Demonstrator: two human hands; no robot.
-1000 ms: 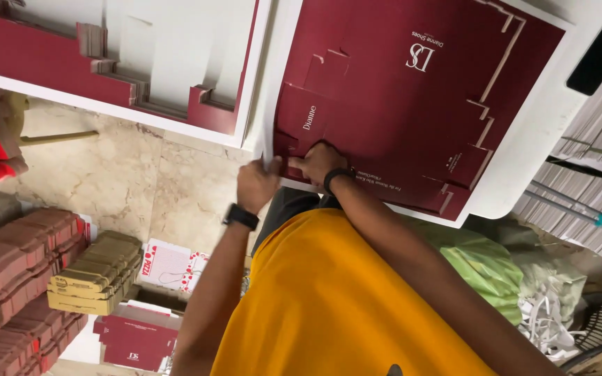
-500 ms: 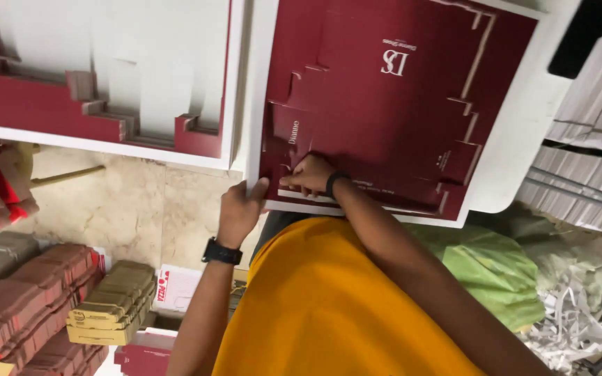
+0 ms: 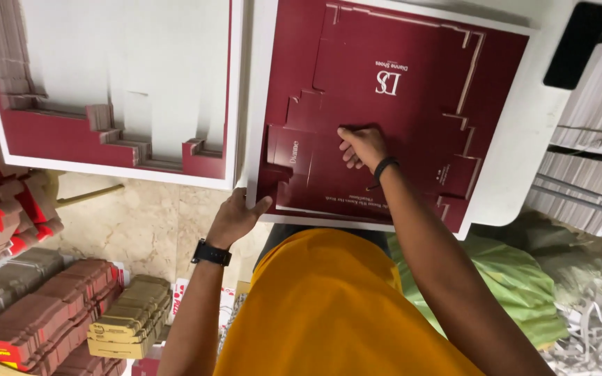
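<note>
My right hand [image 3: 362, 145] lies flat, fingers spread, on the maroon die-cut box sheet [image 3: 391, 104] at upper centre (pressing, grasping nothing). My left hand [image 3: 237, 217], arm bent upward, pinches that sheet's lower-left edge on the white table [image 3: 524, 139].

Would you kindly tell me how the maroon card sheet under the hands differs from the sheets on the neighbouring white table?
The flat maroon die-cut card sheet lies coloured side up; the stacked sheets on the left show white faces with maroon stepped edges. The right hand presses the first and the left hand grips its corner; nothing touches the stack. Both rest on white tables.
</note>
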